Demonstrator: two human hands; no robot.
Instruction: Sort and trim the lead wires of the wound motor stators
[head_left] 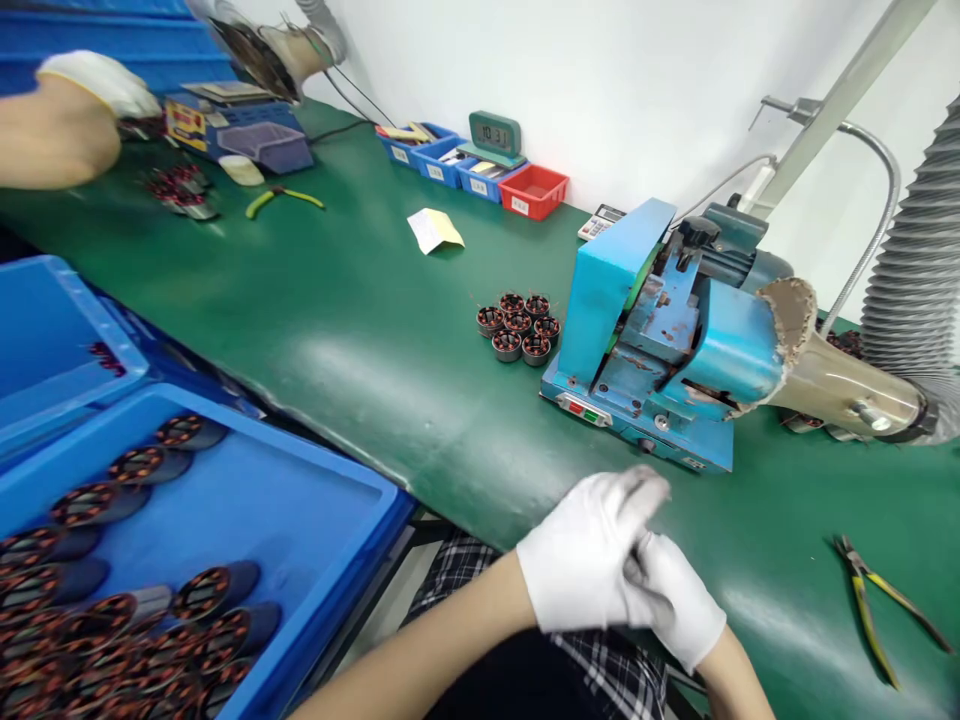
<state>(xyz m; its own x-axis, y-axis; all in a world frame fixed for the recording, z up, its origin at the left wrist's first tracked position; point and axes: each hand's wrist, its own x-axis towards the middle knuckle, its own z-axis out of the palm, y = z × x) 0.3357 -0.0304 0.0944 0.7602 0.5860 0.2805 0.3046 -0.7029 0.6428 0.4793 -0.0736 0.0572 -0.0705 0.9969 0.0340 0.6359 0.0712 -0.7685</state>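
My left hand, in a white glove, meets my gloved right hand over the front edge of the green bench. The fingers of both hands are bent and pressed together; anything between them is hidden, and the fingertips are slightly blurred. Just beyond them stands a blue grinding machine with red and green buttons. Several motor stators with copper windings stand grouped at its left. Yellow-handled cutting pliers lie partly open to the right of my hands.
A blue tray with many stators stands at lower left, another blue bin behind it. A co-worker's gloved hand is at upper left. Farther back are small bins, a clock and paper. An exhaust hose hangs right.
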